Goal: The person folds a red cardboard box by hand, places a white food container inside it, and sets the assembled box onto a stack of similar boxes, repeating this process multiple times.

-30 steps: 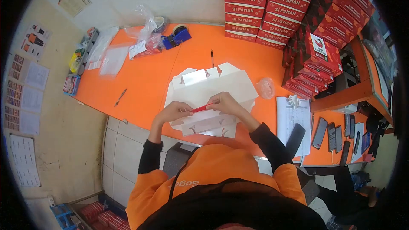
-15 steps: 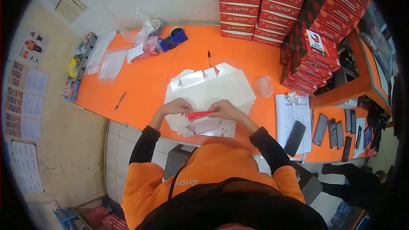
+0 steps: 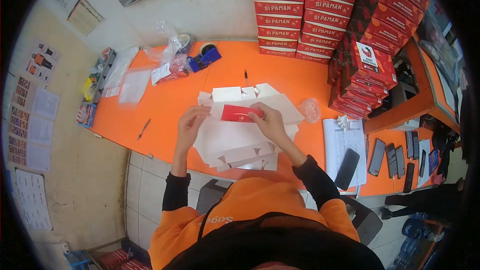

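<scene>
White flattened card sheets [image 3: 220, 135] with cut flaps and notches lie stacked at the front of the orange table [image 3: 175, 90]. Above them is a flat red rectangular piece [image 3: 241, 114] with small white print. My right hand [image 3: 269, 120] grips its right end between thumb and fingers. Just left of the red piece, my left hand [image 3: 192, 121] is raised over the sheets' left edge, fingers bent towards it; whether the fingertips pinch anything is too small to tell.
Stacked red boxes [image 3: 278, 7] stand at the back right. A blue tape dispenser [image 3: 205, 57], a pen [image 3: 245, 77], a crumpled clear plastic piece [image 3: 310, 110], papers [image 3: 330, 140] and several phones [image 3: 347, 169] surround the sheets. Another person's dark-clothed legs [image 3: 420, 201] show at far right.
The red piece has moved forward over the sheets and now shows its broad printed face. My left hand has come off it and moved left and forward. The camera view has shifted slightly.
</scene>
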Demonstrator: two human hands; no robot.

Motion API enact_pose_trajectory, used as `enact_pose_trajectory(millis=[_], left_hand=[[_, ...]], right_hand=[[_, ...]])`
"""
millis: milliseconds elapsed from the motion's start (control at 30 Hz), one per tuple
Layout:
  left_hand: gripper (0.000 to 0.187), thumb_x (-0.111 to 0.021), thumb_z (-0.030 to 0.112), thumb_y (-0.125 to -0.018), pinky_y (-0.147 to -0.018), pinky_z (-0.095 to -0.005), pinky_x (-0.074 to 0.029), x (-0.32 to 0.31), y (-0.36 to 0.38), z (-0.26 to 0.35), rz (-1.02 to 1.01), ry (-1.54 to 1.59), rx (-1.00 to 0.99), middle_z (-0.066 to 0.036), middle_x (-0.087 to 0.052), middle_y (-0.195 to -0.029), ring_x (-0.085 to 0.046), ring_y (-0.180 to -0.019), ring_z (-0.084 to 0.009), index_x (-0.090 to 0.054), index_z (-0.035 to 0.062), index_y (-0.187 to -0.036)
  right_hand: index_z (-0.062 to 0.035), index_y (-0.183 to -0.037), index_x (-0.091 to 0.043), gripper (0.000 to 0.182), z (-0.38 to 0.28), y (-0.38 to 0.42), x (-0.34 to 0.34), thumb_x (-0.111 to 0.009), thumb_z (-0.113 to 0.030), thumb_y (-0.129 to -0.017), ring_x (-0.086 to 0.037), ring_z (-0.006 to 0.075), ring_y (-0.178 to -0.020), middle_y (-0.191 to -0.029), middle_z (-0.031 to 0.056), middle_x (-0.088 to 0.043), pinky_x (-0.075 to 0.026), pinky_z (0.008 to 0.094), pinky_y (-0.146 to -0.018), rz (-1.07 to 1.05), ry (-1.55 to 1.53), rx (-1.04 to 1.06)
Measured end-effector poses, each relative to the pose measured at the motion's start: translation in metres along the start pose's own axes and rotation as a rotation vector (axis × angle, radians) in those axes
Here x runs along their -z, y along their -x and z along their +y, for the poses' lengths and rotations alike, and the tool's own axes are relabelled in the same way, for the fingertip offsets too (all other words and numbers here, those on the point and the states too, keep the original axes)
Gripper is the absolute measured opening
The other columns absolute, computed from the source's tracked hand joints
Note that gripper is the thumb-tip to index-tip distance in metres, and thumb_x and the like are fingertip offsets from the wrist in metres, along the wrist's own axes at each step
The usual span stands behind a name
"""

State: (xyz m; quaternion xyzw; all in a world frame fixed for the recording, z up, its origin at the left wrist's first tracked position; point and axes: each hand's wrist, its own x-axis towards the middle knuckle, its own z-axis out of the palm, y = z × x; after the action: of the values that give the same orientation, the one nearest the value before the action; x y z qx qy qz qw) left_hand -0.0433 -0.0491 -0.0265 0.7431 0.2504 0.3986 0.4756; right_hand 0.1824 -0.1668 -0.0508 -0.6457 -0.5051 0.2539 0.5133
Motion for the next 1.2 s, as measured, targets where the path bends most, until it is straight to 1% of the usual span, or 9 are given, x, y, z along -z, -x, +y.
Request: enact_pose_trajectory(millis=[100,300,433,667,767,900,1000,1133,1200], left_hand=[[0.015,-0.067,0.003,-0.074,-0.087,-0.0353,-0.043,-0.015,-0.003,0.02,-0.185,-0.283,-0.18,-0.009,-0.061,-0.089,-0.057,-0.09,-0.0225,-0.067,0.0045,-0.089],[0.017,-0.07,0.002,-0.07,-0.081,-0.0372,-0.041,-0.037,-0.007,0.054,0.12,-0.856,-0.498,-0.007,-0.056,-0.084,-0.052,-0.083,-0.026,-0.065,0.0047,-0.086],[0.009,-0.067,0.002,-0.074,-0.079,-0.0351,-0.042,-0.046,0.003,0.051,-0.31,-0.48,-0.328,-0.009,-0.051,-0.08,-0.052,-0.086,-0.0253,-0.062,0.0031,-0.082],[0.016,-0.057,0.003,-0.086,-0.063,-0.0276,-0.046,-0.044,0.015,0.049,-0.338,-0.282,0.103,-0.014,-0.061,-0.086,-0.059,-0.074,-0.0215,-0.05,0.0025,-0.101],[0.026,-0.052,0.002,-0.09,-0.055,-0.0235,-0.046,-0.044,0.02,0.039,-0.192,-0.081,0.236,-0.015,-0.064,-0.088,-0.061,-0.072,-0.0162,-0.038,0.0058,-0.111],[0.03,-0.049,0.0,-0.091,-0.054,-0.0199,-0.045,-0.042,0.023,0.045,0.066,0.22,0.238,-0.014,-0.064,-0.084,-0.06,-0.072,-0.0099,-0.03,0.0086,-0.113],[0.029,-0.049,-0.001,-0.09,-0.054,-0.0179,-0.043,-0.051,0.033,0.056,0.076,0.174,0.137,-0.013,-0.063,-0.081,-0.058,-0.07,-0.0081,-0.031,0.0089,-0.11],[0.027,-0.049,-0.002,-0.09,-0.054,-0.0166,-0.041,-0.061,0.041,0.07,0.132,0.196,0.158,-0.011,-0.062,-0.076,-0.057,-0.067,-0.0069,-0.031,0.0092,-0.106],[0.027,-0.049,-0.003,-0.089,-0.053,-0.0165,-0.041,-0.059,0.042,0.074,0.02,0.168,0.278,-0.01,-0.061,-0.073,-0.056,-0.064,-0.0064,-0.031,0.0093,-0.105]], right_hand=[[-0.0061,-0.092,-0.066,0.017,-0.017,-0.004,0.012,-0.063,-0.02,-0.082,-0.063,0.0277,-0.068,-0.077,0.0137,-0.065,-0.048,0.0341,-0.06,-0.079,0.133,0.065],[-0.0062,-0.088,-0.066,0.015,-0.046,-0.002,0.03,-0.062,-0.018,-0.08,-0.061,0.031,-0.068,-0.076,0.0148,-0.064,-0.046,0.0367,-0.063,-0.161,0.273,0.147],[-0.007,-0.088,-0.067,0.015,-0.05,0.003,0.036,-0.062,-0.018,-0.079,-0.061,0.0314,-0.071,-0.077,0.0146,-0.064,-0.047,0.038,-0.065,-0.313,0.371,0.238],[-0.0082,-0.085,-0.067,0.012,-0.065,0.003,0.038,-0.064,-0.015,-0.075,-0.062,0.0279,-0.074,-0.079,0.0093,-0.065,-0.047,0.0399,-0.064,-0.312,0.479,0.309],[-0.0098,-0.09,-0.066,0.018,-0.091,0.0,0.036,-0.065,-0.007,-0.073,-0.06,0.0236,-0.08,-0.087,0.0076,-0.063,-0.045,0.0368,-0.068,0.244,0.437,0.761],[-0.0049,-0.104,-0.06,0.027,-0.049,0.016,0.017,-0.054,0.005,-0.08,-0.055,0.0184,-0.076,-0.097,0.0085,-0.06,-0.044,0.0292,-0.069,0.52,0.103,0.665],[-0.0025,-0.109,-0.056,0.026,-0.054,0.009,0.011,-0.052,0.003,-0.084,-0.055,0.0149,-0.077,-0.096,0.0081,-0.06,-0.043,0.0253,-0.068,0.337,-0.281,0.142],[-0.0026,-0.109,-0.059,0.027,-0.035,0.002,0.025,-0.062,-0.007,-0.082,-0.052,0.0104,-0.066,-0.088,0.0049,-0.056,-0.044,0.0255,-0.064,-0.011,-0.334,0.027],[-0.0047,-0.1,-0.059,0.023,-0.053,0.01,0.041,-0.066,-0.01,-0.079,-0.054,0.0122,-0.059,-0.084,0.0033,-0.057,-0.044,0.0239,-0.059,-0.062,-0.061,0.207]])
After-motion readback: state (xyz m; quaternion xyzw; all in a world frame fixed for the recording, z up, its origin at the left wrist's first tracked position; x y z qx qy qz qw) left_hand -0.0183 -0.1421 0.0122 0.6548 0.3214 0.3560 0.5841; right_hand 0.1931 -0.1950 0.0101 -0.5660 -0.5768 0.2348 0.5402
